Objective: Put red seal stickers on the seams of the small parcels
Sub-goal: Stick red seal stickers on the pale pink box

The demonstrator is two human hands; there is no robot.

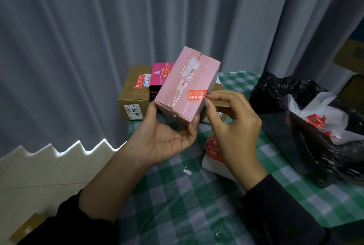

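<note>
My left hand (167, 136) grips a small pink parcel (177, 87) from below, tilted up above the table. Clear tape and torn white scraps run along its top seam. A red seal sticker (197, 95) lies on the parcel's top face near the right edge, beside the seam. My right hand (232, 124) pinches the sticker's right end between thumb and forefinger. A sheet of more red stickers (212, 147) lies on the table under my right hand, partly hidden by it.
A brown carton (134, 95) and a magenta box (159, 75), each with a red sticker, stand at the back of the green checked table (177, 205). Another brown box is behind my right hand. A black bag (295, 107) with white plastic and red scraps fills the right side.
</note>
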